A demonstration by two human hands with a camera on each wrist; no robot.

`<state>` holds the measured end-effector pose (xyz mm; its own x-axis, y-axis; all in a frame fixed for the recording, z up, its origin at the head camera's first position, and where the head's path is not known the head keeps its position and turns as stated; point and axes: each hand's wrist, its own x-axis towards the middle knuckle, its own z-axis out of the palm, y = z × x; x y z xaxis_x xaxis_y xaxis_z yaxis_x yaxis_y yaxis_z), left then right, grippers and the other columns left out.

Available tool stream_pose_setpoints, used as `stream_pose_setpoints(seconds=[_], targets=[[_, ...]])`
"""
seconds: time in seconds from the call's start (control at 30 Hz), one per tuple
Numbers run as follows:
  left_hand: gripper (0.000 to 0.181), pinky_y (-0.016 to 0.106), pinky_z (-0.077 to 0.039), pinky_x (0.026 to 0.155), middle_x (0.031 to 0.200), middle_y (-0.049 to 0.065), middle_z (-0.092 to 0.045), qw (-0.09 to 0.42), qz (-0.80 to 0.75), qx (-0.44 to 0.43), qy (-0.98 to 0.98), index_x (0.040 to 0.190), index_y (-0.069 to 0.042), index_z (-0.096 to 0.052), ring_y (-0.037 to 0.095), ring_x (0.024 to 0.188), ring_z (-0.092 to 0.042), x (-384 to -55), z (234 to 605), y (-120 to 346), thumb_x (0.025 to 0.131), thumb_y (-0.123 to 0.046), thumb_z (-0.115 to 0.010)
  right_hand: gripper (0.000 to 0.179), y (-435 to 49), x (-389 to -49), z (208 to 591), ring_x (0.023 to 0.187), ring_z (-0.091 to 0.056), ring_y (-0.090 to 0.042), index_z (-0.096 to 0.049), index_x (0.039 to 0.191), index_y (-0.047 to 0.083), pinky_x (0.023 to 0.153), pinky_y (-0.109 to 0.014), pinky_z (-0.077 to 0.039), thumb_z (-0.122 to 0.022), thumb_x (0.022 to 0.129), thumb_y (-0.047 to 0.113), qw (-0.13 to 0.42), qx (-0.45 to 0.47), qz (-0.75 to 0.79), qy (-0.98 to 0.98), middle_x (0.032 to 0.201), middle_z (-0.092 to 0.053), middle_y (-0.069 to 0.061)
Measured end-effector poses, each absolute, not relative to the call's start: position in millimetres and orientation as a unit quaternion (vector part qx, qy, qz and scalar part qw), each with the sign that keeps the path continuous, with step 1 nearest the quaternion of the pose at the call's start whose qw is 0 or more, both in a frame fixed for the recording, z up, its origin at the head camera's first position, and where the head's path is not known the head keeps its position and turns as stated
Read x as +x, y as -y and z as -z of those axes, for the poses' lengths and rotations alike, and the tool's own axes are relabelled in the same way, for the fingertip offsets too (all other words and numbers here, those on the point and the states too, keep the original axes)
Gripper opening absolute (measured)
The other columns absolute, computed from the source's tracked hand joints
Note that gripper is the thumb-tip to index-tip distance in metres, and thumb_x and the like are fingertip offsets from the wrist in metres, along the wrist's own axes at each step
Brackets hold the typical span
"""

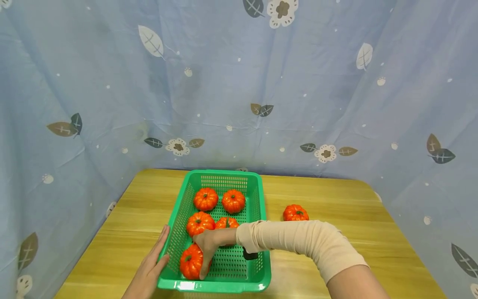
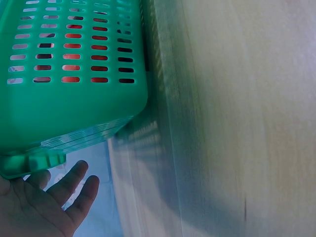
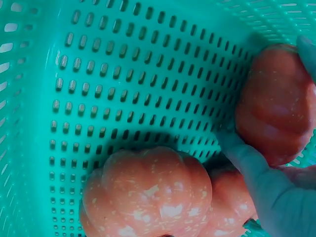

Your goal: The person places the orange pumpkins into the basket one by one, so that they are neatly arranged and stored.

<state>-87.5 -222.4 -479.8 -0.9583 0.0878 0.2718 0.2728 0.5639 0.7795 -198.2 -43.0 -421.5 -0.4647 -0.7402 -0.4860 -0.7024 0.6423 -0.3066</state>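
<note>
A green plastic basket (image 1: 224, 286) with slotted walls stands on the table, and several glossy orange pumpkins lie in it. My right hand (image 1: 210, 245) reaches into its near left corner and grips a pumpkin (image 1: 191, 262) there, fingers and thumb on opposite sides. In the right wrist view this pumpkin (image 3: 276, 103) sits close to the basket wall, with another pumpkin (image 3: 148, 192) nearby. My left hand (image 1: 151, 265) is at the basket's left rim, its fingers along the outside. The left wrist view shows those fingers (image 2: 74, 185) extended and spread beside the basket's edge.
One more pumpkin (image 1: 296, 212) lies on the wooden table (image 1: 321, 195) right of the basket, partly behind my right sleeve (image 1: 298, 238). A blue curtain (image 1: 239, 83) with leaves and flowers hangs behind the table and along both sides.
</note>
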Motion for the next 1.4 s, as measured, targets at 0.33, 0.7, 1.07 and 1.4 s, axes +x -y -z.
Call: stream_pose_setpoints(seconds=[0.33,0.7,1.07,1.4], targets=[[0.06,-0.003,-0.008,0.096,0.158,0.014,-0.014,0.09,0.456,-0.09,0.881,0.155,-0.015,-0.015,-0.015,0.133,-0.005,-86,478,220,0.102,-0.01,-0.043,0.069,44,-191,434,0.083,-0.052,-0.004,-0.062,0.115,0.011,0.069,-0.011,-0.044,-0.09,0.06,0.043,0.236,-0.427,0.024,-0.873,0.088,-0.06,0.008],[0.06,-0.002,-0.007,0.097,0.159,0.012,-0.011,0.088,0.458,-0.087,0.88,0.155,-0.017,-0.014,-0.013,0.134,-0.004,-85,477,220,0.102,-0.011,-0.042,0.077,42,-188,440,0.098,-0.055,-0.008,-0.059,0.121,0.011,0.079,-0.014,-0.047,-0.091,0.059,0.044,0.229,-0.406,0.046,-0.884,0.099,-0.062,0.006],[0.06,-0.003,-0.007,0.096,0.159,0.011,-0.011,0.074,0.461,-0.08,0.881,0.155,-0.017,-0.013,-0.011,0.135,-0.005,-86,477,221,0.103,-0.012,-0.041,0.079,38,-190,445,0.095,-0.056,-0.004,-0.061,0.121,0.012,0.081,-0.014,-0.046,-0.092,0.056,0.043,0.226,-0.395,0.077,-0.887,0.099,-0.064,0.008],[0.061,-0.003,-0.008,0.097,0.157,0.013,-0.016,0.106,0.437,-0.093,0.888,0.155,-0.015,-0.016,-0.014,0.134,-0.006,-87,477,222,0.101,-0.007,-0.044,0.091,41,-189,434,0.109,-0.056,-0.009,-0.057,0.132,0.011,0.085,-0.013,-0.045,-0.092,0.055,0.045,0.228,-0.387,0.058,-0.891,0.115,-0.066,0.004]])
